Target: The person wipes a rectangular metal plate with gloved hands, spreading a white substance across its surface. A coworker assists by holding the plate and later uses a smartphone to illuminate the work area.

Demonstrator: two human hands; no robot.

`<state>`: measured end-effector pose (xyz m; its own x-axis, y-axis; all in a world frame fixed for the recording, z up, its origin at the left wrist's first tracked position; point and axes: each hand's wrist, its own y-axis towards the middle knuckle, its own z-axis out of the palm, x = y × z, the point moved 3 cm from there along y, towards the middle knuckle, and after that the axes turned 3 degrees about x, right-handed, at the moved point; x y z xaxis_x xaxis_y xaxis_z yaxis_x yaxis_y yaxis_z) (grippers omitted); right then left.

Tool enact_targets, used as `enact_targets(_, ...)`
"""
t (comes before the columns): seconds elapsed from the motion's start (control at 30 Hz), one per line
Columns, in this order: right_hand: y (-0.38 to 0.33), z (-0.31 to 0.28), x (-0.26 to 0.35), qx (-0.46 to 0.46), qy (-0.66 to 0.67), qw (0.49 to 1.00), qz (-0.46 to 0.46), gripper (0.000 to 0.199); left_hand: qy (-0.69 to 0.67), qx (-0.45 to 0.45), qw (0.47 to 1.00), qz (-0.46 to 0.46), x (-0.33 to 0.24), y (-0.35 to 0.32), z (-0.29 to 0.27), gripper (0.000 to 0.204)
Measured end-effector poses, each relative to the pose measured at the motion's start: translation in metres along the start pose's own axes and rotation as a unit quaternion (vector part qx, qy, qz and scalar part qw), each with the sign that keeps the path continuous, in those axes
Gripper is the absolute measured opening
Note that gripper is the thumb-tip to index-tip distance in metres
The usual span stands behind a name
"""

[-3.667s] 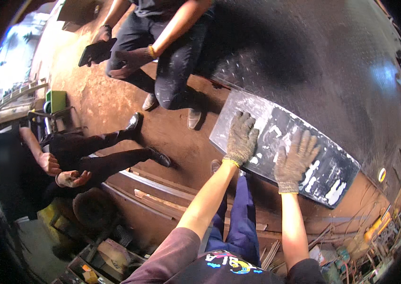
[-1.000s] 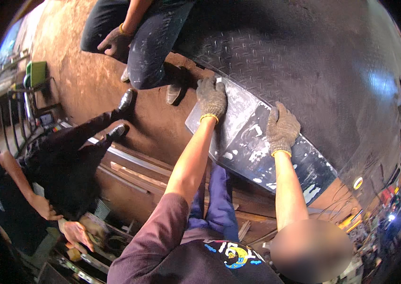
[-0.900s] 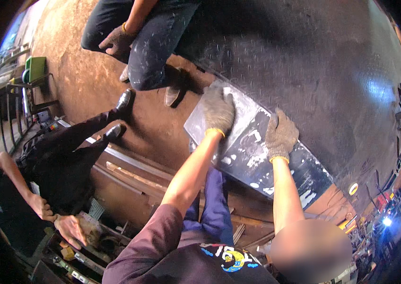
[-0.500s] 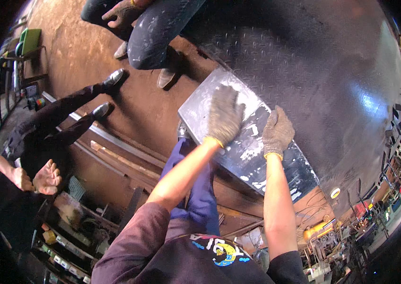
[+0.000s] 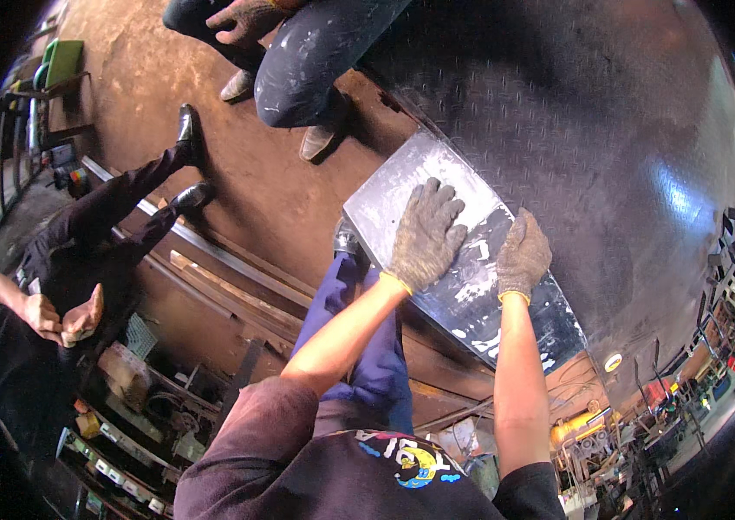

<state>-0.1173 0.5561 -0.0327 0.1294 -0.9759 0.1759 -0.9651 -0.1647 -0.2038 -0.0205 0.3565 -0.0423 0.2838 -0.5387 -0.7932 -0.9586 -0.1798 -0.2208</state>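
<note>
A flat grey metal sheet (image 5: 402,186) with white smears lies on the dark checker-plate floor (image 5: 558,113). My left hand (image 5: 424,232), in a grey knit glove, presses flat on the sheet's middle with fingers spread. To its right my gloved right hand (image 5: 521,256) rests on the same sheet, fingers curled down onto it. Neither hand grips anything. My blue trouser leg (image 5: 359,329) stands just below the sheet's near edge.
A person in spattered dark trousers (image 5: 315,52) stands at the top, a gloved hand hanging. Another person in black (image 5: 99,217) sits at the left with hands clasped. Long metal bars (image 5: 229,277) lie on the brown floor. Machinery and clutter fill the lower left and right.
The view has swung so the sheet sits more central and steeper. Both hands stay pressed on it, now closer together near its middle. The seated person's legs moved toward the upper left.
</note>
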Motion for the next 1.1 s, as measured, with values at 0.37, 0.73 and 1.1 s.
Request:
enact_targets(0.37,0.002,0.003,-0.004,-0.004,-0.017,1.0,0.021,0.043,0.057,-0.006,0.997,0.042,0.043,-0.034,-0.005,0.046)
enact_targets(0.73,0.0,0.005,-0.002,0.0,-0.014,1.0,0.003,0.047,-0.37,0.072,0.922,-0.09,0.06,-0.054,0.004,0.056)
enact_targets(1.1,0.0,-0.003,0.004,0.013,-0.019,1.0,0.019,0.044,0.098,0.139,0.984,-0.052,0.037,-0.048,-0.014,0.061)
